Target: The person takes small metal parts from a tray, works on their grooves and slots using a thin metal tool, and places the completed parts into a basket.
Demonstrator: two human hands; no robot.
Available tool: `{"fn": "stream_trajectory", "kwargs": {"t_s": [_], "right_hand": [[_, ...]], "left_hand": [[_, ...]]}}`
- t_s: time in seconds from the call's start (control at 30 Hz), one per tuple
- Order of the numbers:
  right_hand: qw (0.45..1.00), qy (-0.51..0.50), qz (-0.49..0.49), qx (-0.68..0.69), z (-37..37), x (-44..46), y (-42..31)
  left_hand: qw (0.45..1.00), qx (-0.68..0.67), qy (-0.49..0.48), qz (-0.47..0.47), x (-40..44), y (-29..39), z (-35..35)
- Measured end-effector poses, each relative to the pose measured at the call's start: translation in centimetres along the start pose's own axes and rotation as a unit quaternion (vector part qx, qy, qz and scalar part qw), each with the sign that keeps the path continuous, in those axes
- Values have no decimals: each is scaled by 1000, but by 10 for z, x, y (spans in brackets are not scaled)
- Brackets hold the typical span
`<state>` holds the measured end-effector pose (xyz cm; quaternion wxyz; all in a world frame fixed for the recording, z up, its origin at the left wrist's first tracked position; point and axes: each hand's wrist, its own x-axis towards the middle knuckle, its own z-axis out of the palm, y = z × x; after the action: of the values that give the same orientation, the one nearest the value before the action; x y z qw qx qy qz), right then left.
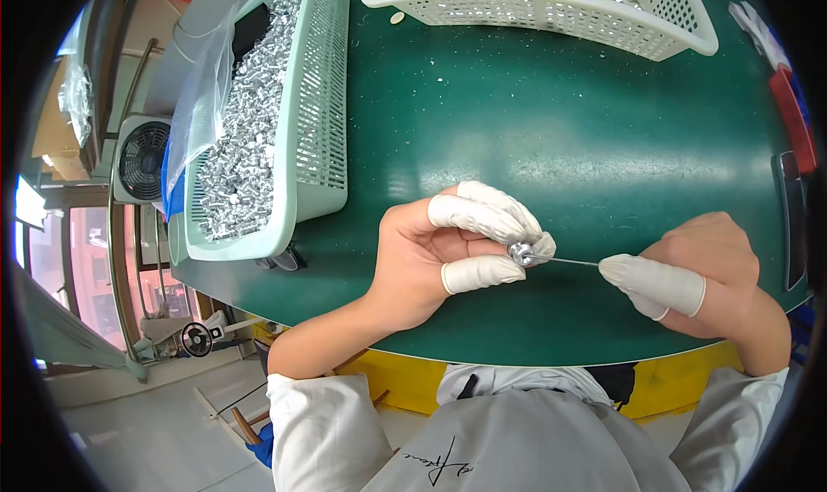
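Note:
White finger cots cover several fingers of both hands. My left hand pinches a small round shiny metal part between thumb and fingertips, above the green table. A thin metal rod runs from that part toward the right, its left end at or inside the part; I cannot tell how deep. Its other end sits in the closed fingertips of my right hand.
A pale green basket full of small metal parts stands at left, with a clear plastic bag over its edge. Another white basket of metal parts is at the back. A dark phone-like object lies on the green table at right.

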<state>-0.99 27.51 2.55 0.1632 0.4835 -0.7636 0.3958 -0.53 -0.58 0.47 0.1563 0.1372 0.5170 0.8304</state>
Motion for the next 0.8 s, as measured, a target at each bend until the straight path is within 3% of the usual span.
{"fn": "stream_trajectory", "kwargs": {"t_s": [0.23, 0.37, 0.5, 0.8], "right_hand": [[1000, -24, -4, -11, -1, -5, 0], [998, -19, -41, -39, -6, -4, 4], [994, 16, -85, -60, -6, 0, 11], [973, 85, -118, -182, -2, 4, 14]], "left_hand": [[994, 93, -41, 25, 0, -1, 3], [992, 109, -5, -69, 0, 9, 9], [992, 124, -1, -29, 5, 6, 10], [962, 193, 131, 141, 17, 0, 1]]}}
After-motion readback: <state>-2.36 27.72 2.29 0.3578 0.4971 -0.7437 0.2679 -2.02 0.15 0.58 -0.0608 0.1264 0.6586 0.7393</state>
